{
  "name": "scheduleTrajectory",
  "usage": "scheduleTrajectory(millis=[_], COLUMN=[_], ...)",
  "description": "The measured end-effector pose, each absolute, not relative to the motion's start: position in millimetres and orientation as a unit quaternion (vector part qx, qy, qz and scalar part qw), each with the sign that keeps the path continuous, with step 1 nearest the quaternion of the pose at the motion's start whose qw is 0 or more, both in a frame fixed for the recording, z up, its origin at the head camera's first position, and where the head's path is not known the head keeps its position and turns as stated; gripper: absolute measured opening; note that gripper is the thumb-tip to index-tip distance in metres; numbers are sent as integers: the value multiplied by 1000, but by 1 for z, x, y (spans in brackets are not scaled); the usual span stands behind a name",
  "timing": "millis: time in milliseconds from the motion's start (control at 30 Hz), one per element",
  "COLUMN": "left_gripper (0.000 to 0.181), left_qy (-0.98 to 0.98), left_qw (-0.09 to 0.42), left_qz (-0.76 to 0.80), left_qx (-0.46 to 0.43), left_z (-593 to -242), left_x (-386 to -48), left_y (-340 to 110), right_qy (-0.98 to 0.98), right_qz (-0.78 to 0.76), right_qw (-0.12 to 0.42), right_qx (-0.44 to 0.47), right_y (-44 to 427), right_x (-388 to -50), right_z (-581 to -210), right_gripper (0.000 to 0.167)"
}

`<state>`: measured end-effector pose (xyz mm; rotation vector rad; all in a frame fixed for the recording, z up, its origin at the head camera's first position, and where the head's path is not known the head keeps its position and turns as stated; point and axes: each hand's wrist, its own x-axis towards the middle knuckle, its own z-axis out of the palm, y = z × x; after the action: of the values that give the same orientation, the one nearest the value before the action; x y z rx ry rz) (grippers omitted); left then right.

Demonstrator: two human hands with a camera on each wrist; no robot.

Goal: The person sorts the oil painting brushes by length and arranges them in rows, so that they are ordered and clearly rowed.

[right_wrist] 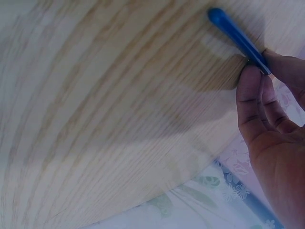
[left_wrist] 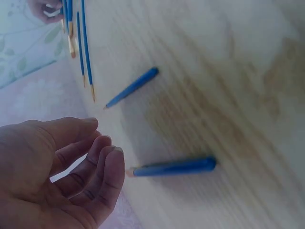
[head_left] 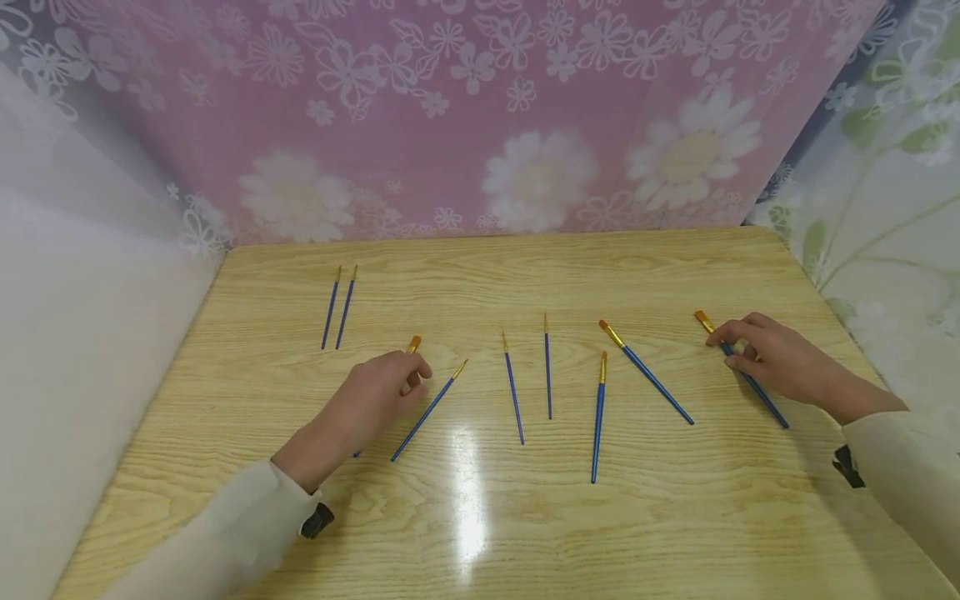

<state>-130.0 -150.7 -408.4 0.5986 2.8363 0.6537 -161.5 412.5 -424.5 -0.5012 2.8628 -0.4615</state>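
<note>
At the table's right side, my right hand [head_left: 776, 354] pinches a blue flat paintbrush [head_left: 767, 402] between thumb and fingers, its brown bristles pointing away. In the right wrist view the brush's blue handle [right_wrist: 238, 38] runs into the fingertips of that hand [right_wrist: 274, 124]. My left hand [head_left: 378, 396] is over another flat paintbrush [head_left: 415, 342] and hides most of it; only the bristle end and the handle tip show. The left wrist view shows the fingers of this hand [left_wrist: 71, 167] loosely bent, holding nothing, beside that brush's blue handle [left_wrist: 176, 168]. A thin paintbrush [head_left: 429, 412] lies just right of it.
Two thin paintbrushes [head_left: 347, 312] lie side by side at the far left. Mid-table are two more thin brushes [head_left: 548, 375], a filbert-like brush [head_left: 598, 425] and a slanted flat brush [head_left: 656, 383]. The wooden table [head_left: 300, 550] meets flowered cloth [head_left: 420, 167] behind.
</note>
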Motion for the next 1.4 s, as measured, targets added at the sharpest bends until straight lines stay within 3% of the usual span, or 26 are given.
scheduleTrajectory(millis=[667,1400], left_gripper=[12,15], left_qy=[951,948], left_qw=[101,-41], left_qz=[207,119], left_qx=[204,291], left_z=[-422,-429], left_x=[-117,-105], left_y=[-137,-125], right_qy=[968,969], right_qz=[-156,-153], right_qw=[93,101], right_qx=[-175,-167], right_y=[414,412], right_x=[-162,-159], right_z=[-427,-423], right_gripper=[30,30])
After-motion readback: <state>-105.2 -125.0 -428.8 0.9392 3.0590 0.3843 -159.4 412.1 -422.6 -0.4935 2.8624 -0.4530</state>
